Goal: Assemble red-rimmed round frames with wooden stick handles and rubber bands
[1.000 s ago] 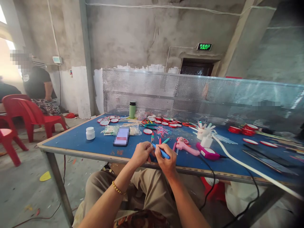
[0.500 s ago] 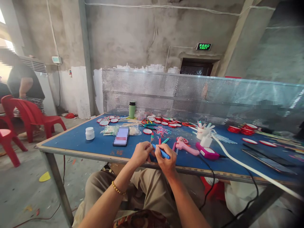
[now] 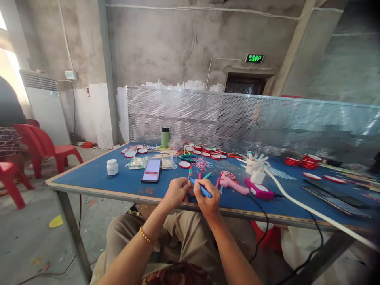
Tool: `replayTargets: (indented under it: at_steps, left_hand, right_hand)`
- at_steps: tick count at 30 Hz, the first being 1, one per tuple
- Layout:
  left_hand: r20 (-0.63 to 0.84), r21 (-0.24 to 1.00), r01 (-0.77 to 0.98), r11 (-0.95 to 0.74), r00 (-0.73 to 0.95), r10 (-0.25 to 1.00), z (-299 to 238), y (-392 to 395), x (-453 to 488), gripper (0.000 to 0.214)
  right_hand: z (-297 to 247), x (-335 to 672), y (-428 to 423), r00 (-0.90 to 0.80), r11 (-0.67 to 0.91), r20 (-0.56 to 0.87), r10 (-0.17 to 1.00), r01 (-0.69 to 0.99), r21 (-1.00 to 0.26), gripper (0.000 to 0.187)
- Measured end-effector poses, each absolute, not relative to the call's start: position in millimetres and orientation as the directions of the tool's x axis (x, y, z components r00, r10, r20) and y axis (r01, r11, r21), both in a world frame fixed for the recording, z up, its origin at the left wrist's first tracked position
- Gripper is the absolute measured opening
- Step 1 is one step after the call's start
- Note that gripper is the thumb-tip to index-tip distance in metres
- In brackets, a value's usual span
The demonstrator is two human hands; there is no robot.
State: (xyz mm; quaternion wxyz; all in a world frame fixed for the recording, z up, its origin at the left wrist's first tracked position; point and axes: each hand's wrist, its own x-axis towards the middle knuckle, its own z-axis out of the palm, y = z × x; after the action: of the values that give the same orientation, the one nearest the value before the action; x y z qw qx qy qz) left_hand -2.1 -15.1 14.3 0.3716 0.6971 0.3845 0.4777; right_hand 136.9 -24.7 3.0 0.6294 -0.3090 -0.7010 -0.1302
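Observation:
Near the table's front edge, my left hand (image 3: 177, 190) is closed on a thin flat stick (image 3: 190, 171), whose upper part has red and green colouring. The stick's lower end is hidden by my fingers. My right hand (image 3: 208, 201) grips a blue marker pen (image 3: 205, 191) like a writing tool, its tip at the stick beside my left fingertips. Just beyond my hands lie a red marker (image 3: 200, 175) and a green marker (image 3: 208, 175). A magenta marker (image 3: 217, 183) is to the right of my right hand.
On the blue table (image 3: 124, 188) lie a phone (image 3: 151, 171), a white jar (image 3: 112, 167), and several red-rimmed discs (image 3: 130, 153). A green bottle (image 3: 165, 137) stands behind. Rightward are a pink tool (image 3: 234, 185), a magenta device (image 3: 259, 189), a cup (image 3: 251, 165), and a white cable (image 3: 308, 210).
The blue marker's tip and my right hand have shifted slightly to the left. My left hand stays in place. A person in the background has moved toward the left edge.

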Motion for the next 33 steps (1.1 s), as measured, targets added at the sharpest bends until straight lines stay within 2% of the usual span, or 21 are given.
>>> replayTargets:
  at_steps: [28,33]
  left_hand:
    - [0.374,0.890,0.177,-0.421,0.247,0.894,11.2,-11.2,-1.0,0.029]
    - [0.362,0.896,0.170,-0.410,0.255,0.897,10.3,-10.7,-1.0,0.025]
  right_hand:
    - [2.5,135.4,-24.1,-0.026,0.777,0.965,0.263,0.599,-0.196,0.007]
    - [1.9,136.4,-23.3,0.027,0.768,0.975,0.221,0.611,-0.191,0.007]
